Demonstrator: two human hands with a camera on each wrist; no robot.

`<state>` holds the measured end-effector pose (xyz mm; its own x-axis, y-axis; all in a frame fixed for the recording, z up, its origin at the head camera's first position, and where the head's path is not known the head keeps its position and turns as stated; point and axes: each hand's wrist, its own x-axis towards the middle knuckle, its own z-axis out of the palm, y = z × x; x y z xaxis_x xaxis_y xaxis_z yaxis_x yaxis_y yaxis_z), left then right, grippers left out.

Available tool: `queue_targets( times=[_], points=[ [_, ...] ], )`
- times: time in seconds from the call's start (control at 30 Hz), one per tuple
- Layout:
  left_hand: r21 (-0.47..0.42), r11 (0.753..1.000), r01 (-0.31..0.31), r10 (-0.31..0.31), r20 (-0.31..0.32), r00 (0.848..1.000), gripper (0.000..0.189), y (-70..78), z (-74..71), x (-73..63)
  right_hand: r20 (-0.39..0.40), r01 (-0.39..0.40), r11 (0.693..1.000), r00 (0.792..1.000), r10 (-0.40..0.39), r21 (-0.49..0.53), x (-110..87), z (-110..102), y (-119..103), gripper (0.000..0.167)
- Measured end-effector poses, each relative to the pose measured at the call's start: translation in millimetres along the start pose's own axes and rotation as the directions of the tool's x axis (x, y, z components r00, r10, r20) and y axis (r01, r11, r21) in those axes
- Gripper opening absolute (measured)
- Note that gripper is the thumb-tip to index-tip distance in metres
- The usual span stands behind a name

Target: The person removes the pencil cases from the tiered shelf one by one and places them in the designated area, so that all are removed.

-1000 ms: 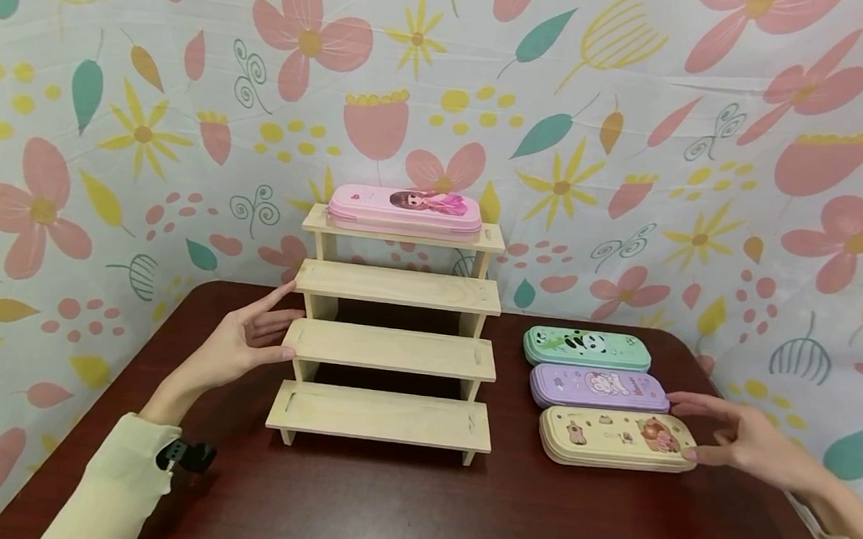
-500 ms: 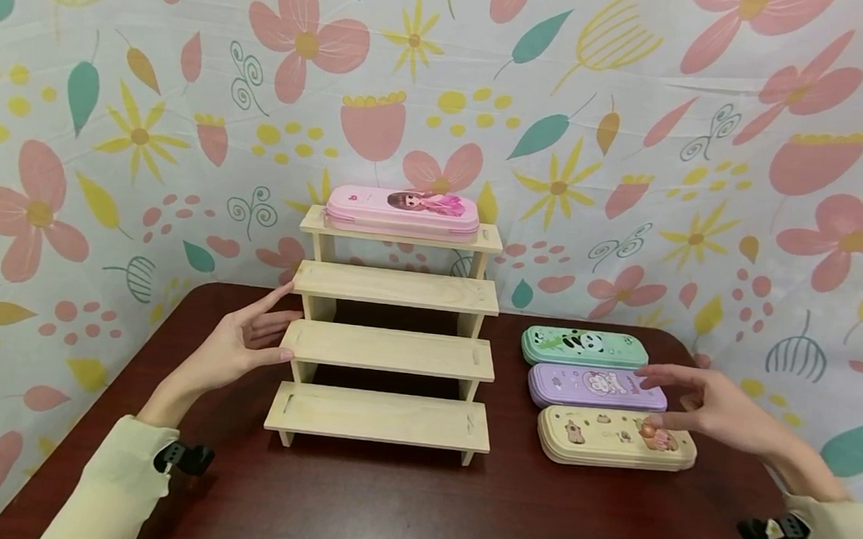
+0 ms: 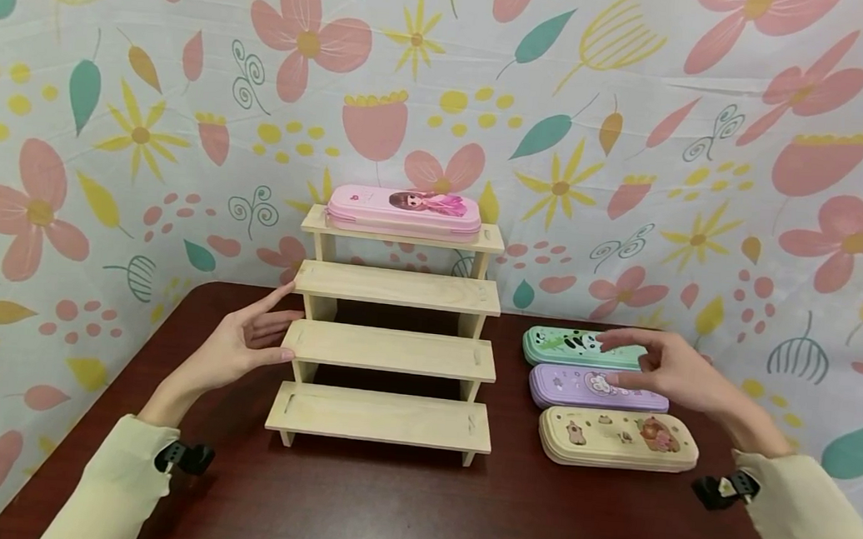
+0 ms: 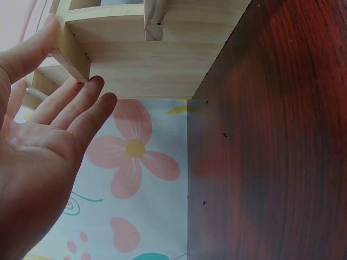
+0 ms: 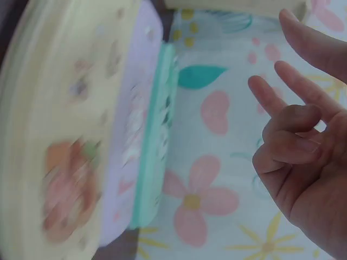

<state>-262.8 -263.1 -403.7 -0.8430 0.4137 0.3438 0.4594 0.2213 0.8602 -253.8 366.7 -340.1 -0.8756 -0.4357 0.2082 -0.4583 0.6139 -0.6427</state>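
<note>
My left hand (image 3: 250,332) rests its fingertips and thumb against the left side of a stepped wooden shelf (image 3: 379,416). In the left wrist view its fingers reach along the edges of the boards. Over at the right, my right hand (image 3: 668,370) hovers above the pencil cases, holding nothing, its thumb and forefinger spread apart. Beneath it lie a mint case (image 3: 550,345) with a panda and a lilac case (image 3: 562,385) with a bunny, both partly covered by the hand in the head view. Nearest the front is a cream case (image 3: 600,436) with brown bears.
A pink pencil case (image 3: 405,211) with a doll picture sits on the shelf's top step. The dark red-brown table (image 3: 385,508) carries everything. Behind stands a white backdrop (image 3: 445,78) printed with flowers and leaves.
My right hand has moved left and away from me, from the right ends of the cream and lilac cases to above the lilac and mint ones. The left hand stays at the shelf.
</note>
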Motion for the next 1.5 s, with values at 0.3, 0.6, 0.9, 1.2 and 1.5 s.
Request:
queue_targets(
  times=[0.3, 0.6, 0.9, 1.2, 1.5],
  points=[
    [-0.006, 1.0, -0.003, 0.003, 0.005, 1.0, 0.097, -1.1, -0.9, 0.2, 0.013, -0.008, 1.0, 1.0, 0.008, 0.007, 41.3, 7, -33, 0.049],
    [-0.009, 1.0, -0.009, 0.009, 0.006, 1.0, 0.098, -1.7, -1.4, -0.4, 0.011, 0.019, 0.999, 1.0, -0.019, 0.032, 84.1, 12, -59, 0.06],
    [-0.005, 1.0, -0.011, 0.011, 0.007, 1.0, 0.097, -2.5, -2.5, 0.5, -0.047, 0.013, 1.0, 0.999, -0.013, 0.011, 121.7, 19, -80, 0.06],
    [-0.002, 1.0, 0.003, -0.003, 0.003, 1.0, 0.097, -1.3, -1.7, 0.0, -0.064, 0.014, 0.999, 0.998, -0.011, 0.05, 154.2, 23, -93, 0.07],
    [0.001, 1.0, -0.001, 0.001, 0.002, 1.0, 0.097, -0.8, -1.5, 0.1, -0.038, 0.028, 0.997, 0.999, -0.026, 0.066, 181.7, 28, -101, 0.074]
  ],
)
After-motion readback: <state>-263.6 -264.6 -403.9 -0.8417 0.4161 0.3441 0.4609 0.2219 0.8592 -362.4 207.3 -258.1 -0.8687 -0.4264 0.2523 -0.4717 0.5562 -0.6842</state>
